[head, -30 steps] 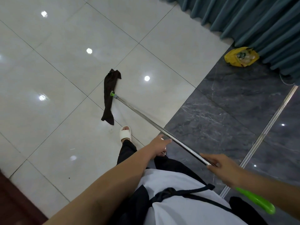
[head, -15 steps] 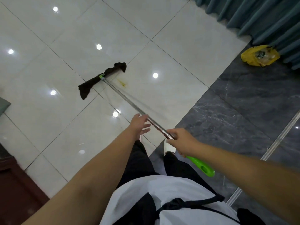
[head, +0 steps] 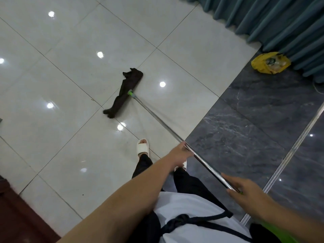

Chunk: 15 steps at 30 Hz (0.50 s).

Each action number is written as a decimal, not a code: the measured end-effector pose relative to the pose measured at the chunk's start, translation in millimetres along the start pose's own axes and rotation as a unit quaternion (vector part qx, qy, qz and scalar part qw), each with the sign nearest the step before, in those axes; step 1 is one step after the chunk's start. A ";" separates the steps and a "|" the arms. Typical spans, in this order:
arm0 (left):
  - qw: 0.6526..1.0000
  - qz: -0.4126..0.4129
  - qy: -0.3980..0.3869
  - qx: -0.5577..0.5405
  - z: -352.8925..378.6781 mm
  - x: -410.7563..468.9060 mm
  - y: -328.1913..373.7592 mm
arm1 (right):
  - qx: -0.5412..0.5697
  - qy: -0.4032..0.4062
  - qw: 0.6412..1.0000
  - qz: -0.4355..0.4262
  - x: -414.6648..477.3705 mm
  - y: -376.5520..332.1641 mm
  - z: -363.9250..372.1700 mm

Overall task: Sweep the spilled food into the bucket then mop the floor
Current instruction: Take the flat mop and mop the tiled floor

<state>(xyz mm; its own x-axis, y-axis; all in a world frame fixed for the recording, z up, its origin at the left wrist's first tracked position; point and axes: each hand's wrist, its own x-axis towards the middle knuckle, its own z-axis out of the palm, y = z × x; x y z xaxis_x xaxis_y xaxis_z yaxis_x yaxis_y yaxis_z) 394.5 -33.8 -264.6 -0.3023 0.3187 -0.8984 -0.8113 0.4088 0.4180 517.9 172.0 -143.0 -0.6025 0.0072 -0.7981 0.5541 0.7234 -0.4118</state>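
Yellow bag [head: 270, 63] beside teal curtain [head: 280, 20]

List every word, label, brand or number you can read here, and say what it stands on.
No text can be read in this view.
The yellow bag by the curtain: something inside it may bear a label, but it is too blurred to read.
The mop handle: no print visible.

One mop [head: 122, 97], two hands [head: 180, 152] [head: 245, 190], two white sandals [head: 142, 146] [head: 184, 163], one yellow bag [head: 270, 63]
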 end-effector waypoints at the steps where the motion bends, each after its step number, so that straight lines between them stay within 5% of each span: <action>1: 1.000 -0.005 -0.018 0.000 6.3 -2.3 -0.3 | 0.002 0.003 1.000 -0.003 8.0 0.0 -2.0; 6: 0.999 0.019 -0.031 0.002 -3.0 -5.3 7.2 | 0.029 -0.002 0.999 -0.046 56.3 -33.3 -13.5; 15: 0.990 0.050 0.133 0.009 -122.9 -2.6 36.5 | 0.099 -0.039 0.994 -0.012 166.6 -181.7 22.0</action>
<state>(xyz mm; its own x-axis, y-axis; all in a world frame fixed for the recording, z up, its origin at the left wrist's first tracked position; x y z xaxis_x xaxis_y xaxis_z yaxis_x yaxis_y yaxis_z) 304.2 -124.8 -263.6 -0.5038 0.1228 -0.8551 -0.7622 0.4027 0.5069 329.5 26.5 -210.8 -0.5744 -0.0683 -0.8157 0.6466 0.5733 -0.5033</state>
